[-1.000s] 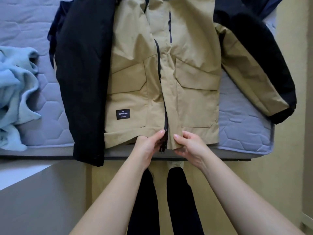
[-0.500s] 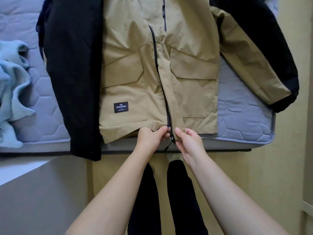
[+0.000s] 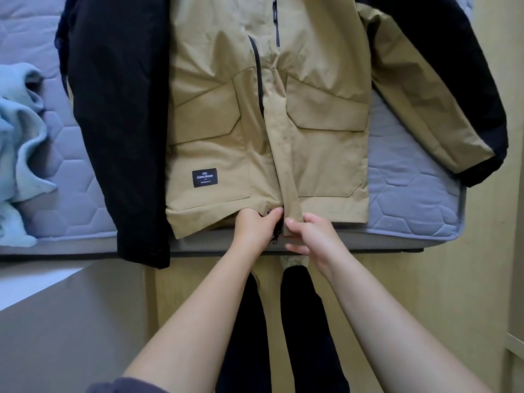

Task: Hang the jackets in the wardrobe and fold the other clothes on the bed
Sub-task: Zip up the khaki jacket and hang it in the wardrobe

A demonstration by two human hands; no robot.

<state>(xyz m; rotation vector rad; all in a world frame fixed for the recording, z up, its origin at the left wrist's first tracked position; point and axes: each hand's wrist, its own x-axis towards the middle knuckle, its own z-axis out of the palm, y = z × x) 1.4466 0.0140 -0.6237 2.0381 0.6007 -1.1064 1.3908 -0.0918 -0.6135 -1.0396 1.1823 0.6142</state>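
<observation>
Pinching the hem of the tan jacket (image 3: 221, 114) with both hands at the near edge of the bed (image 3: 411, 194).

Spread front-up across the grey quilted mattress, with tan body, black sleeves, two big flap pockets and a small black label patch (image 3: 204, 178) low on the left panel. Gripped at the bottom of the zipper (image 3: 279, 225): left hand (image 3: 256, 226) with curled fingers nipping the left hem corner, right hand (image 3: 310, 236) with thumb and fingers nipping the foot of the front flap, almost knuckle to knuckle. Hem right at the mattress edge, left sleeve (image 3: 119, 123) hanging over it, right sleeve (image 3: 467, 114) running off past the far right corner. On the left, a crumpled light blue garment (image 3: 19, 143), just apart from the black sleeve, with bare mattress between. Open yellowish floor (image 3: 425, 293) to the right and underfoot.
</observation>
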